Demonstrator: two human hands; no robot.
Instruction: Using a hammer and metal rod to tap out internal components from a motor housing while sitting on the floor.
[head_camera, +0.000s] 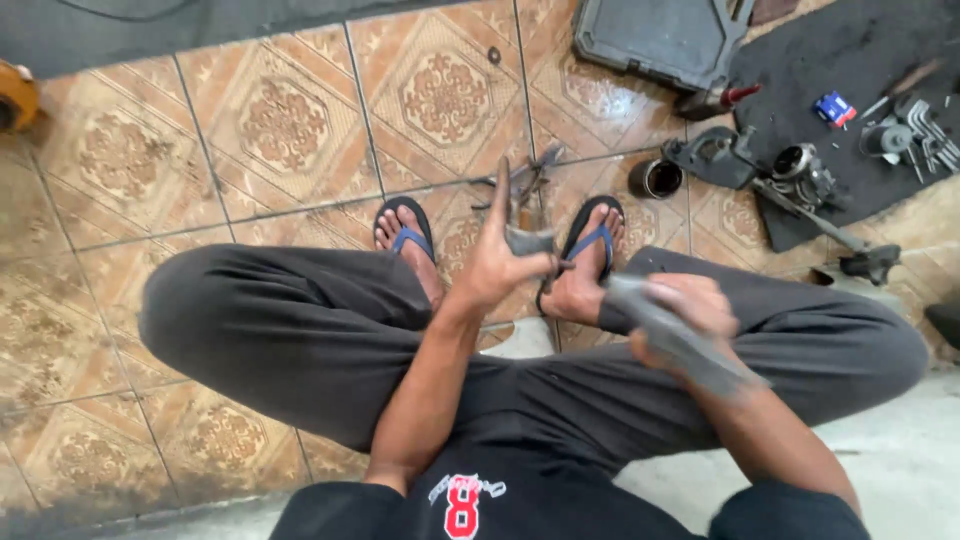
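Mid-job by my read: carb-like part (803, 176) and other bits lie stripped on the dark mat (850, 60), nothing reassembled. My left hand (497, 262) pinches a small grey metal piece (527, 240) between thumb and middle fingers, index straight up, over my feet. My right hand (685, 312) is closed round a blurred grey tool (680, 345) above my knee.

we see an informal repair workshop on a patterned tile floor (280, 120). a grey tool case (650, 40), hex keys (925, 125) and engine parts (800, 175) on a dark mat (850, 60) show it.
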